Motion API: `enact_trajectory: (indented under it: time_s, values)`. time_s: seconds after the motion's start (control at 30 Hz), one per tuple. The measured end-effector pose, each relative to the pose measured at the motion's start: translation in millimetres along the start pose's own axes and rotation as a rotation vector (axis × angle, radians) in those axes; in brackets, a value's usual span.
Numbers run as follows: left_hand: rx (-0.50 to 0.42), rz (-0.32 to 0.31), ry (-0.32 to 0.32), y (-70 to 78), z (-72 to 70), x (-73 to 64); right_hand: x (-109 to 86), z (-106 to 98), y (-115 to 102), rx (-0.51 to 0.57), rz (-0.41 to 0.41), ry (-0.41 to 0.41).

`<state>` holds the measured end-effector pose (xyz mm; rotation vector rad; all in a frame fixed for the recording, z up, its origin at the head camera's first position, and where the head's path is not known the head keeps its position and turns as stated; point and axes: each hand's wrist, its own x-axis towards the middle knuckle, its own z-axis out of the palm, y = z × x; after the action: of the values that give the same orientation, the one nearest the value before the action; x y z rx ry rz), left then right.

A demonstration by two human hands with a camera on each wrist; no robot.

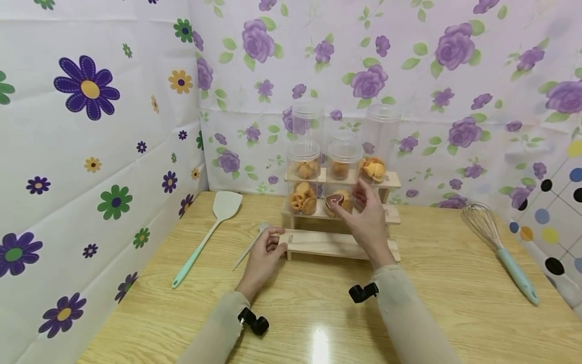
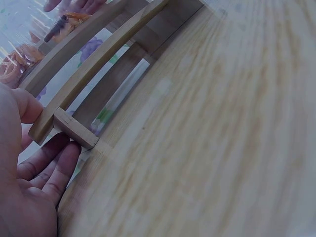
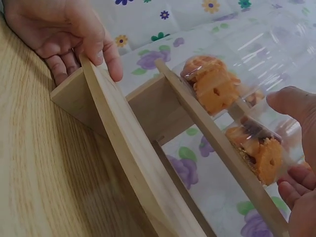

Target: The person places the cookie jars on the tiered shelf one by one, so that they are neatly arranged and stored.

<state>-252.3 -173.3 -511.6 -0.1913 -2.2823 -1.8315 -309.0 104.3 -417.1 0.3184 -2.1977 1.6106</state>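
Observation:
A stepped wooden rack (image 1: 327, 242) stands on the table. My left hand (image 1: 264, 257) grips the left end of its lowest step, thumb on top and fingers curled beneath, as the left wrist view shows. My right hand (image 1: 369, 225) holds a clear plastic jar (image 1: 345, 151) of cookies on the middle step, with thumb and fingers on opposite sides. Inside it are orange-brown cookies (image 3: 269, 155) and a dark one with a white line. Left of it on the same step stands another clear jar (image 1: 303, 150) with pretzel-shaped cookies (image 1: 302, 199).
Taller clear jars stand on the top step, one (image 1: 382, 134) at the right holding cookies. A white spatula (image 1: 227, 205) with a mint handle and a thin pale utensil (image 1: 247, 248) lie to the left. A whisk (image 1: 500, 247) lies at the right. Patterned cloths hang behind.

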Motion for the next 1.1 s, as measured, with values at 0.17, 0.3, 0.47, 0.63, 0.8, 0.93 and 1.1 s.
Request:
enact_trajectory:
  time_s: [0.17,0.3,0.47,0.63,0.8,0.93,1.1]
  values:
    - [0.004,0.002,0.011,-0.4,0.7,0.7,-8.4,-11.1,0.9,0.015,-0.032,0.040]
    - [0.024,0.005,0.015,0.8,0.4,2.3,-13.7,-17.7,0.5,0.030,-0.074,0.053]
    - [0.031,-0.005,0.023,0.1,0.6,2.1,-19.1,-25.9,0.5,0.045,-0.102,0.078]
    - [0.033,-0.006,0.024,-2.2,2.6,1.1,-21.4,-40.9,-3.3,0.071,-0.129,0.117]
    - [0.041,0.004,0.018,-1.4,5.0,0.8,-24.1,-60.4,-8.9,0.055,-0.149,0.143]
    - [0.043,0.000,0.016,-0.9,4.6,-0.4,-28.3,-76.0,-10.6,0.001,-0.160,0.153]
    - [0.049,-0.006,0.011,-1.7,2.5,-2.3,-34.8,-93.3,-6.3,-0.127,-0.186,0.140]
